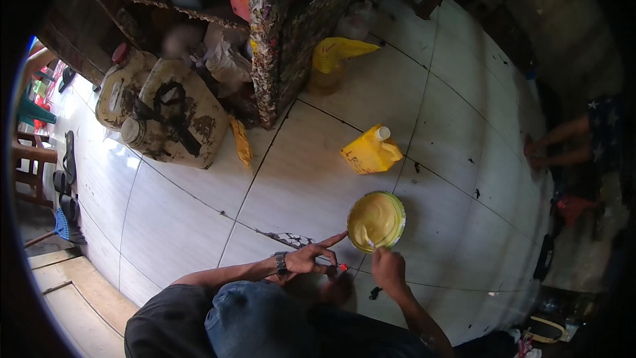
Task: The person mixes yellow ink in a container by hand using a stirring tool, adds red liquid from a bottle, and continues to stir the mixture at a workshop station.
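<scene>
A round tin (pixel 375 209) of creamy yellow paste stands on the tiles. My right hand (pixel 388 269) is closed on a pale stirrer (pixel 370 241) dipped into the paste. My left hand (pixel 311 256), with a watch at the wrist, has its fingers apart, the index finger reaching to the tin's left rim. A small red piece (pixel 343 267) lies by that hand; whether they touch I cannot tell. A yellow plastic jug (pixel 366 154) stands upright beyond the tin.
Two dirty jerrycans (pixel 205 119) and a yellow pouch (pixel 241 142) are beside a paint-crusted shelf (pixel 264 46). A yellow funnel-like item (pixel 338 53) sits behind. Sandals (pixel 69 159) lie at left. Another person's legs (pixel 563 146) show at right.
</scene>
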